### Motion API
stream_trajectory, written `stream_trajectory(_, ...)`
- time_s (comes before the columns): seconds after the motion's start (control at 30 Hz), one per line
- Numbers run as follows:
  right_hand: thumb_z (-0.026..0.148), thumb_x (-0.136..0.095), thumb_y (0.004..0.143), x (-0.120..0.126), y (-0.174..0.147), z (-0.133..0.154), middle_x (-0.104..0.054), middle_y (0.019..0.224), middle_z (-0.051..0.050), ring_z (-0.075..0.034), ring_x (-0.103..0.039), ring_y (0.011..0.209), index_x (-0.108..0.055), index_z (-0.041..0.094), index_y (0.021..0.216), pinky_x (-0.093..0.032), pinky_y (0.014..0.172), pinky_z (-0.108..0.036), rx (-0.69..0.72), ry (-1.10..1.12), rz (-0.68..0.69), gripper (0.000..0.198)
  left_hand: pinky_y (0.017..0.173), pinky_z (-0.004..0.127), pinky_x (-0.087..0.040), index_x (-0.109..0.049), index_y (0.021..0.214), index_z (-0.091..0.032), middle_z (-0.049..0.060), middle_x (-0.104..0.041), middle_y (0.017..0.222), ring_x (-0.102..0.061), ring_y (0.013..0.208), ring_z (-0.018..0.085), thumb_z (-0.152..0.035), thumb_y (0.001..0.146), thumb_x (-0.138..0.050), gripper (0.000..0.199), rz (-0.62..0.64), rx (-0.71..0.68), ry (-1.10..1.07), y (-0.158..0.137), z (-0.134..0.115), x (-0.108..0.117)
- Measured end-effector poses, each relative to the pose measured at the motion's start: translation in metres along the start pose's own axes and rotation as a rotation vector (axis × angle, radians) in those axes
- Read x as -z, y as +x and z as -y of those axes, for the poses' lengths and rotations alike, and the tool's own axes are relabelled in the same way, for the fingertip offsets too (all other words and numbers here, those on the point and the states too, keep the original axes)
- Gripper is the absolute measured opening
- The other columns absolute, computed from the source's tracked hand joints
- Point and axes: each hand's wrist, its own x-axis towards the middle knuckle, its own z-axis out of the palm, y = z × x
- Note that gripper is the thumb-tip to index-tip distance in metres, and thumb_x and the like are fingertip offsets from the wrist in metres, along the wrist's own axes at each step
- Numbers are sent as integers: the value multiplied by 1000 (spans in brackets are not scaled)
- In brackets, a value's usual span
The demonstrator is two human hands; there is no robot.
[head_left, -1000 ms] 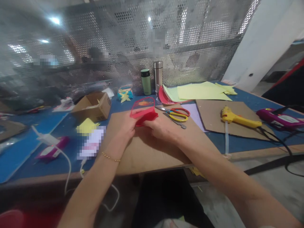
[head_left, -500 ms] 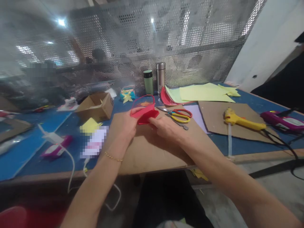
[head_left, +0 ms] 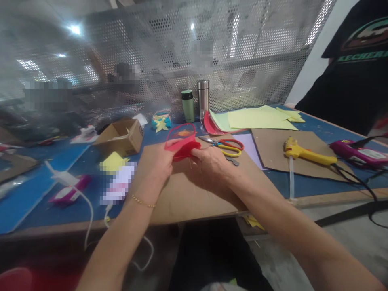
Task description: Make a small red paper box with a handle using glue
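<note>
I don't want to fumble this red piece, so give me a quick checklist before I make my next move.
1. Left hand gripping the red piece: ok.
2. Right hand gripping it too: ok, at its near right edge.
3. Scissors out of the hands: ok, lying just beyond the right hand.
4. Glue gun set down: ok, on the right-hand cardboard piece.
5. Glue gun cold: cannot tell.
6. Green bottle and steel bottle upright: ok.
</note>
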Motion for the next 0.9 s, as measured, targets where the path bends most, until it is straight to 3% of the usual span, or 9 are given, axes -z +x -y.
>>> stream_trajectory(0.1, 27, -54, 97, 7, -1, 1, -75, 85, -12, -19, -57, 68, -76, 15, 106, -21, 61, -32, -1, -14, 14, 27, 77, 32, -62, -77, 101, -18, 6, -80, 91, -75, 80, 19, -13, 60, -92, 44, 53, 45, 13, 0, -2, 3)
stream_trajectory(0.2, 26, -50, 100, 14, -2, 0, -76, 92, -13, -20, -60, 74, -75, 15, 110, -21, 61, -32, -21, -46, 17, 29, 84, 37, -63, -62, 142, -21, 11, -78, 113, -76, 95, 24, -12, 64, -91, 83, 50, 19, 114, 3, -1, 10)
stream_trajectory(0.27, 25, -47, 101, 18, -3, -2, -75, 93, -14, -21, -62, 76, -74, 16, 112, -22, 60, -33, -56, -87, 58, 31, 88, 42, -62, -43, 159, -25, 16, -70, 132, -74, 108, 28, -16, 65, -92, 106, 2, -82, 274, 5, 0, 15)
stream_trajectory(0.33, 24, -45, 102, 22, -4, -3, -75, 96, -14, -22, -64, 79, -72, 16, 115, -23, 61, -33, -69, -125, 90, 31, 97, 47, -59, -37, 162, -28, 19, -58, 150, -67, 124, 33, -22, 64, -94, 114, -13, -291, 492, 6, 2, 18)
stream_trajectory(0.43, 25, -45, 102, 26, -7, -1, -74, 106, -16, -24, -67, 85, -69, 16, 119, -30, 63, -32, -30, -145, 84, 30, 112, 51, -48, -50, 154, -27, 16, -55, 155, -57, 137, 33, -33, 75, -88, 88, 56, -678, 816, 2, 1, 17)
stream_trajectory(0.5, 27, -44, 104, 26, -9, 3, -75, 104, -16, -25, -68, 87, -68, 17, 119, -34, 66, -32, -4, -151, 100, 30, 113, 52, -44, -53, 151, -24, 14, -64, 145, -60, 132, 32, -36, 84, -79, 72, 85, -803, 1007, -2, -1, 13)
stream_trajectory(0.67, 17, -32, 107, 22, -9, 18, -76, 94, -17, -25, -71, 86, -66, 13, 116, -41, 70, -34, 44, -227, 166, 35, 102, 51, -43, -65, 140, -22, 11, -79, 106, -65, 108, 33, -30, 86, -76, 56, 18, -730, 1339, -9, -8, 1)
stream_trajectory(0.77, 8, -32, 104, 18, -9, 27, -76, 99, -20, -24, -72, 89, -66, 12, 112, -43, 74, -35, 86, -276, 117, 35, 98, 50, -41, -78, 115, -25, 10, -78, 103, -63, 105, 32, -28, 86, -75, 30, -3, -711, 1423, -11, -13, -3)
stream_trajectory(0.9, 5, -34, 102, 13, -10, 33, -76, 99, -20, -24, -72, 88, -66, 11, 113, -44, 77, -35, 109, -299, 68, 35, 96, 52, -39, -82, 93, -26, 8, -75, 90, -59, 99, 31, -30, 86, -74, 11, 24, -696, 1464, -9, -21, -4)
